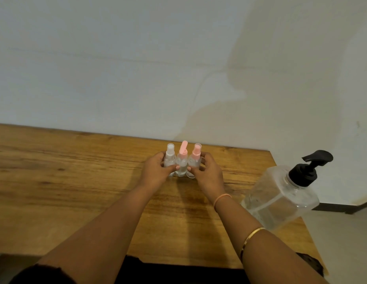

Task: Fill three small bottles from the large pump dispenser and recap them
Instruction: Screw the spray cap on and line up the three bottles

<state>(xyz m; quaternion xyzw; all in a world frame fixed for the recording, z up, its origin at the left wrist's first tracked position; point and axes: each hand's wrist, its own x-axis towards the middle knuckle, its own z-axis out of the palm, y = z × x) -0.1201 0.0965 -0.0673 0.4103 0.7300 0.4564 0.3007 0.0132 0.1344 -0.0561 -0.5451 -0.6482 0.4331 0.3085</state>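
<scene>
Wooden, amber-grained counter across the head view, backed by a plain pale wall. Near the far edge, upright and touching in a tight row: a small clear bottle with white spray top, a small clear bottle with pink flip cap, lid standing open, and a small clear bottle with pink spray top. Left hand curled round the white-topped one, right hand curled round the pink sprayer, thumbs in front, pressing the trio together, probably to square up the row and guard against toppling. Well apart to the right, near the counter's corner: a large clear square pump dispenser with black pump head, untouched. Open flip lid likely one recapping step left. No brand, label or legible writing anywhere.
</scene>
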